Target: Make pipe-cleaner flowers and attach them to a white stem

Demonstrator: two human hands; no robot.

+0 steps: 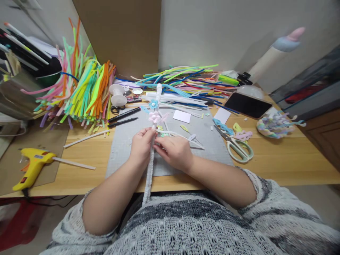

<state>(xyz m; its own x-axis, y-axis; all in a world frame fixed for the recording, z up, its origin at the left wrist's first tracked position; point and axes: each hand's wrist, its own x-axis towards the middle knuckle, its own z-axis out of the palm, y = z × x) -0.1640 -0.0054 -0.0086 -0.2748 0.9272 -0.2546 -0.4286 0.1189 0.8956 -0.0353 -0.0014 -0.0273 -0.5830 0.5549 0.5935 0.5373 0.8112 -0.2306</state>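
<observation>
A long stick wrapped in white pipe cleaner [148, 180] runs upright from my lap over the mat. My left hand [142, 143] is closed around its middle. Pressed close to the stick from the right, my right hand [174, 150] pinches with curled fingers at a white pipe cleaner [180, 135], whose loose length trails to the right; the fingertips are partly hidden. Above my hands the stick carries a pink flower [154, 117] and a blue flower [153, 104]. Small green and yellow pieces show just behind my right fingers.
A grey cutting mat [122, 156] lies under my hands. Scissors [239, 148], a phone [248, 105] and a pastel bundle [276, 124] are on the right. At left are a yellow glue gun [34, 164] and pens [123, 117]. Colourful pipe cleaners [90, 92] stand behind.
</observation>
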